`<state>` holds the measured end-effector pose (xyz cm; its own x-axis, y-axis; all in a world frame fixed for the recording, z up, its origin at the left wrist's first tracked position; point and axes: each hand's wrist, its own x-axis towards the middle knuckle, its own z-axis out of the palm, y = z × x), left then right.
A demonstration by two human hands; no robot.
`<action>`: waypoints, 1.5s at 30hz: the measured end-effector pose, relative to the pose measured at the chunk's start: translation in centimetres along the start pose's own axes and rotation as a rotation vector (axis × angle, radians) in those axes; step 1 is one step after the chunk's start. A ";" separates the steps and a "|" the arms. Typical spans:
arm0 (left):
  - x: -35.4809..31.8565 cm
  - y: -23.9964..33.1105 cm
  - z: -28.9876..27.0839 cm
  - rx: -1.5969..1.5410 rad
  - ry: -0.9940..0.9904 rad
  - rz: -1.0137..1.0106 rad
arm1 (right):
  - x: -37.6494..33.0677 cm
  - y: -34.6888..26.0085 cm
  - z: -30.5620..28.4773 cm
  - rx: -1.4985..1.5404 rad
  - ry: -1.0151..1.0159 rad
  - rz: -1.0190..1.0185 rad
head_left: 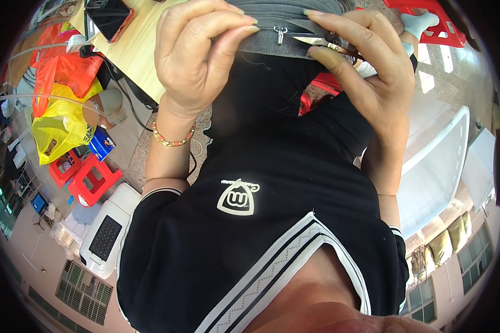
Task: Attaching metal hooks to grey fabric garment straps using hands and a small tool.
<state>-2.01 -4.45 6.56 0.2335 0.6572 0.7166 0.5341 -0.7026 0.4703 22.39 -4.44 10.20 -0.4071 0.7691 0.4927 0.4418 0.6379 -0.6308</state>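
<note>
Small scissors [313, 40] with dark handles are in my right hand [375, 66], thumb and fingers closed around them. Their blades are parted and point left over a grey fabric band [266, 45]. Close to the blade tips, a silver metal hook [280, 34] lies against that band. My left hand [194, 53] is raised left of the hook, its thumb and fingertips pinched together. Whatever sits in that pinch is too small to make out. More grey fabric [294, 8] lies in stacked folds beyond the hook, partly cut off by the upper edge.
A wooden table [136, 58] with a dark phone [110, 16] is at the far left. Red and yellow plastic bags [61, 119] hang beside it above red stools [94, 180]. On the right stands a large white panel or tub [436, 166]. A black cable [119, 83] runs down by the table.
</note>
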 end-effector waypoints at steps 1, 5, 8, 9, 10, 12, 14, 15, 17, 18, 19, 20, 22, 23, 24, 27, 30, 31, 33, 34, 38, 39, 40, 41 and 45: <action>0.1 0.1 0.1 -0.017 0.011 0.003 | 0.0 0.2 0.0 0.008 -0.021 -0.025; 0.7 0.7 -1.0 0.058 -0.054 0.028 | 2.3 -4.3 -1.1 -0.009 -0.155 0.362; 1.1 1.3 -1.1 0.075 -0.089 0.049 | 2.1 -4.4 -1.1 0.043 -0.135 0.366; 1.1 1.5 -1.1 0.073 -0.092 0.051 | 2.0 -4.3 -1.1 0.044 -0.131 0.369; 1.0 1.6 -1.0 0.040 -0.083 0.037 | 2.1 -4.3 -1.1 0.039 -0.131 0.346; 1.0 1.8 -0.8 0.005 -0.080 0.026 | 2.2 -4.4 -1.2 0.036 -0.125 0.327; 1.0 1.8 -0.6 -0.041 -0.048 0.014 | 2.2 -4.6 -1.3 0.154 -0.151 0.484; 1.0 1.9 -0.7 -0.044 -0.055 0.019 | 2.1 -4.5 -1.3 0.155 -0.143 0.488; 1.1 2.0 -0.9 0.021 -0.070 0.002 | 1.9 -4.0 -1.4 0.076 -0.086 0.355; 1.1 2.0 -1.0 0.022 -0.076 0.005 | 1.8 -3.9 -1.4 0.079 -0.080 0.356; 1.1 1.9 -1.1 0.036 -0.075 0.007 | 1.7 -3.7 -1.4 0.098 -0.084 0.343; 1.1 1.9 -1.1 0.049 -0.075 0.009 | 1.7 -3.6 -1.4 0.117 -0.087 0.330; 1.1 1.8 -1.0 0.029 -0.066 0.004 | 1.6 -3.3 -1.3 0.136 -0.094 0.312; 1.1 1.8 -0.9 0.010 -0.051 -0.006 | 1.5 -3.1 -1.3 0.153 -0.106 0.292; 1.1 2.0 -0.9 0.009 -0.058 -0.002 | 1.6 -3.1 -1.3 0.155 -0.099 0.295; 1.2 2.3 -0.7 -0.012 -0.049 -0.040 | 1.8 -3.1 -1.2 0.128 -0.110 0.273; 1.5 2.1 -0.5 -0.054 -0.075 0.022 | 1.8 -2.9 -0.9 0.111 -0.135 0.258; 1.6 2.1 -0.4 -0.058 -0.052 0.028 | 1.7 -2.8 -0.8 0.113 -0.116 0.223; 1.7 2.3 -0.3 -0.066 -0.039 0.042 | 1.6 -2.6 -0.7 0.115 -0.085 0.193; 1.7 2.6 -0.4 -0.069 -0.039 0.022 | 1.5 -2.5 -0.8 0.122 -0.083 0.197; 2.4 3.7 -0.7 -0.213 -0.094 -0.019 | 0.7 -1.9 -2.0 0.219 -0.016 0.281; 2.4 3.2 -1.2 -0.174 -0.162 0.042 | 0.3 -1.5 -1.8 0.260 0.049 0.274; 2.7 3.2 -1.6 -0.145 -0.219 0.090 | -0.2 -1.0 -1.8 0.267 0.072 0.323; 2.9 3.3 -1.8 -0.117 -0.276 0.138 | -0.7 -0.6 -1.8 0.273 0.095 0.372; 2.8 3.8 -0.5 0.040 -0.199 0.035 | -2.1 0.0 -1.8 0.251 0.169 0.418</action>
<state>0.27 -5.43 10.70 0.4064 0.6764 0.6142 0.5540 -0.7170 0.4231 24.70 -6.01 10.26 -0.0925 0.9653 0.2443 0.3250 0.2612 -0.9089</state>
